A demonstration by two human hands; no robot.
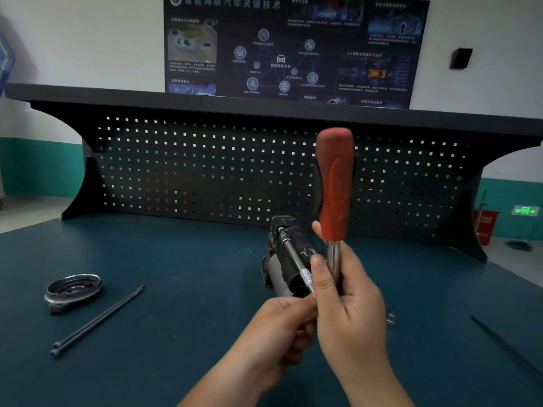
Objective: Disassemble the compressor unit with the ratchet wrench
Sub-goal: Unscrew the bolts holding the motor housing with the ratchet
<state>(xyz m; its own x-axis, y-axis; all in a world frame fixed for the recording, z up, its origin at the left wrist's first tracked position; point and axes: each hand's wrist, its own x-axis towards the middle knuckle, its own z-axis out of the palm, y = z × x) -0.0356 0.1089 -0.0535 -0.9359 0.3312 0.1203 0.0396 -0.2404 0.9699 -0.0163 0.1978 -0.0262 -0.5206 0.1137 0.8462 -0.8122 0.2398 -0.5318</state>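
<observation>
The dark compressor unit (283, 254) lies on the green bench top just in front of the pegboard. A ratchet wrench with a red handle (335, 183) stands upright above it. My right hand (349, 304) grips the wrench's chrome shank below the handle. A silver extension bar (293, 257) runs from the wrench head up to a bolt at the far end of the compressor. My left hand (282, 327) pinches the knurled near end of that bar by the wrench head, which the fingers hide.
A removed round metal end cover (73, 290) lies at the left. Two long black bolts (97, 320) rest beside it. Another thin rod (508, 345) lies at the right edge, with a small metal part (390, 315) near my right hand. The black pegboard (205, 171) closes the back.
</observation>
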